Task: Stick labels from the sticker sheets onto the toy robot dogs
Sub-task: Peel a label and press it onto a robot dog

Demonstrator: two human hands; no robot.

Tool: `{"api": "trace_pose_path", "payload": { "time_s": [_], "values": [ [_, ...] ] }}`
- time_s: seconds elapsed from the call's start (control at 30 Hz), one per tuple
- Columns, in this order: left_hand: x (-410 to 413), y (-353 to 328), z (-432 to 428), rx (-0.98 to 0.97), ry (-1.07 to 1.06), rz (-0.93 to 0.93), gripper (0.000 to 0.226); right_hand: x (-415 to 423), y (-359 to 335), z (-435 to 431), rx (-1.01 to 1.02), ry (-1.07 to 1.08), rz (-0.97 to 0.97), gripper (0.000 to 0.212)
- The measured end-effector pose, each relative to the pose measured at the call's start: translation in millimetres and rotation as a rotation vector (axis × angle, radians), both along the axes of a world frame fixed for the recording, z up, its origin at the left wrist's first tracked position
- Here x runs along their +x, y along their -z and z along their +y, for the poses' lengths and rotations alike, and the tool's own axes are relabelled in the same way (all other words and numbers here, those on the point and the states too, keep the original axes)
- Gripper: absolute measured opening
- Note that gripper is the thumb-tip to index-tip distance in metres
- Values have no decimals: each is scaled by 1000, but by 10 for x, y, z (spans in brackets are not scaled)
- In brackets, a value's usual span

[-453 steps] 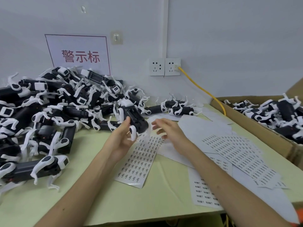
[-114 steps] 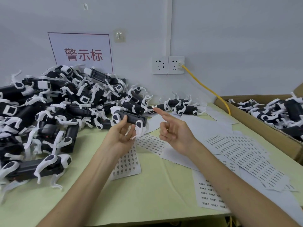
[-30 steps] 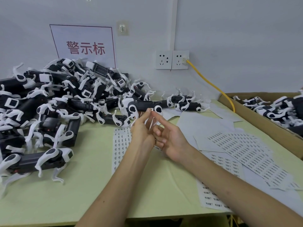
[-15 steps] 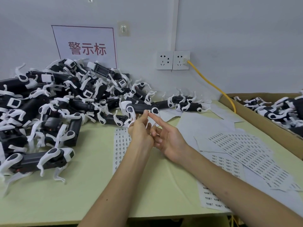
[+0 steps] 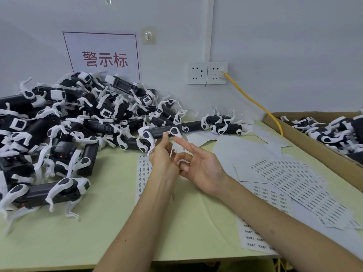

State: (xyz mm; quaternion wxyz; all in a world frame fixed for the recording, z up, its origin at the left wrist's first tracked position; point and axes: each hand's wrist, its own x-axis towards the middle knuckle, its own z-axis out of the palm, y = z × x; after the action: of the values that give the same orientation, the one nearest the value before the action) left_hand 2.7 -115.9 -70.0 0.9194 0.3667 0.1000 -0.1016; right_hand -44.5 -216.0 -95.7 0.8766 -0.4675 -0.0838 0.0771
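Gripped from below in left hand [image 5: 163,160]: toy robot dog [image 5: 159,132], long axis level, left-to-right; head end indiscernible. Right hand [image 5: 201,166] close beside, palm up, forefinger extended, gripped nothing.

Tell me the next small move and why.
Probably press the index finger of the right hand onto the small label on the dog to seat it: the left hand holds the dog up, thumb by the label, and that finger points at it from just beside.
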Motion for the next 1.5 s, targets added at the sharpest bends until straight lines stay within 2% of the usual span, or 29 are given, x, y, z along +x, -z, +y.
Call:
{"api": "trace_pose_path", "payload": {
  "time_s": [0.07,0.1,0.3,0.43,0.6,0.67,0.77,0.83,0.9,0.97,1.13,1.2,1.23,1.37,1.43,1.5],
  "values": [
    [-31,-26,2,-32,4,2,51,-1,-4,-18,3,11,-3,41],
    [-31,-27,6,-47,-9,2,50,-2,-9,-32,12,26,-4,39],
    [20,2,-9,-192,-50,-88,26,-9,-63,-102,45,201,-2,36],
    [15,-8,-19,-196,-34,-118,21,9,-105,-164,70,330,33,33],
    [3,0,-34,-159,-64,-58,22,25,-159,-240,34,417,19,34],
    [0,19,-32,-134,-54,-37,19,27,-167,-273,-89,504,-5,23],
    [-28,43,-22,-58,-14,-21,18,41,-165,-271,-511,676,-111,17],
    [-53,65,-38,18,-6,-39,30,46,-141,-212,-659,616,-167,38],
    [-83,78,-77,74,-8,-65,37,48,-111,-161,-688,525,-172,53],
    [-100,84,-110,111,-18,-84,38,53,-96,-144,-688,470,-182,50],
    [-83,102,-137,169,71,-62,33,80,-92,-238,-779,600,-190,37],
    [-59,112,-130,180,119,-42,28,109,-119,-268,-687,614,-123,20],
    [-54,114,-122,186,144,-47,27,125,-150,-292,-578,624,-41,16],
    [-64,128,-135,297,224,-166,24,108,-281,-534,-129,605,264,31],
    [-74,136,-161,328,239,-178,20,60,-356,-705,147,585,279,38],
    [-72,150,-169,326,253,-158,18,21,-464,-971,533,588,108,44]
  ]
}}
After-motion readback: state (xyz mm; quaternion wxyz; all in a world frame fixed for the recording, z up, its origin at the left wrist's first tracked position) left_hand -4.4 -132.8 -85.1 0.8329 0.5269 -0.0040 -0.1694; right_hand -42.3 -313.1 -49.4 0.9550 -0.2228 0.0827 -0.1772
